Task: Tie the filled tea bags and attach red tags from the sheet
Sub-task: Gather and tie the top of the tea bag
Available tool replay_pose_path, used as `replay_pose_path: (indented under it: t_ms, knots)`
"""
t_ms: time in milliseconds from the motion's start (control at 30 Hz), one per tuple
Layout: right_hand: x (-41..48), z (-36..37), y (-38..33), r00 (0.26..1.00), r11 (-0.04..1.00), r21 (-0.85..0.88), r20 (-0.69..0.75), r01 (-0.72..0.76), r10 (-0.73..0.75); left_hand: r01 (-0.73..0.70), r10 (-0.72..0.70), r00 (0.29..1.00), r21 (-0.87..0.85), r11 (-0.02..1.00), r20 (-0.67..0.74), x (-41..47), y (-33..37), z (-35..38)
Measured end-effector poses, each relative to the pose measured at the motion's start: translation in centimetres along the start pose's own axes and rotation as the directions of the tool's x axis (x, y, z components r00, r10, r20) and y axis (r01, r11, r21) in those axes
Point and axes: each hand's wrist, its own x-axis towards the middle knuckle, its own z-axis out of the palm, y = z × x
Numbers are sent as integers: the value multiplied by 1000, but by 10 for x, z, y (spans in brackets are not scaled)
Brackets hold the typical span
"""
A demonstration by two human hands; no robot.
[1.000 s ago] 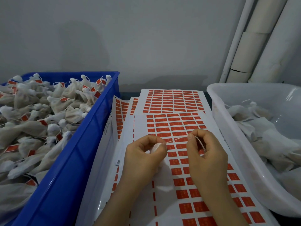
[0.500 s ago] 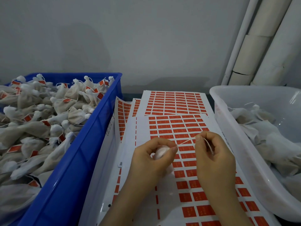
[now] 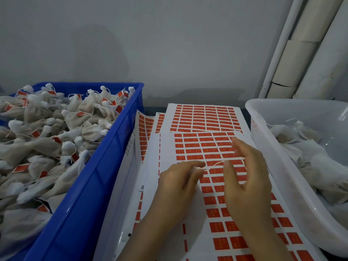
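My left hand (image 3: 180,183) is curled over a small white tea bag, which its fingers almost wholly hide. A thin white string (image 3: 214,164) runs taut from my left fingertips to my right hand (image 3: 246,178). There the thumb holds the string against the fingers while the index finger points up, blurred. Both hands hover over the top sheet of red tags (image 3: 197,147), which lies flat between the two bins. Several rows near the sheet's left side are bare.
A blue crate (image 3: 105,166) on the left is heaped with tied, red-tagged tea bags (image 3: 56,132). A white plastic tub (image 3: 263,132) on the right holds untied bags (image 3: 310,157). More tag sheets (image 3: 205,117) lie behind. White pipes (image 3: 301,53) stand at the back right.
My right hand has spread its fingers and drawn the string out to the right. The white bag that showed in my left hand is now covered by its fingers.
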Motion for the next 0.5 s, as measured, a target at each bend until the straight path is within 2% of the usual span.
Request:
replay_pose_path:
  t_ms: [133,200,267,333,400,500]
  knots:
    - [-3,8,-3,970,988,-53,203,145,-132,15,-14,1000,29,999,-9,3,-4,3]
    - [-5,10,0,962,988,-50,242,146,-130,38,-37,999,51,998,-15,3,-7,4]
    - [-4,8,1,965,994,-42,246,103,-90,26,-26,1000,30,999,-11,2,-6,5]
    - [-3,4,-2,969,999,44,245,25,-35,12,-12,1000,42,999,-2,-1,-4,6]
    - [-2,4,-6,941,987,117,331,-106,62,-3,3,1000,86,996,0,-1,-6,7]
    - [-3,6,-8,893,981,92,436,-169,113,-11,11,1000,90,996,4,-2,-9,6]
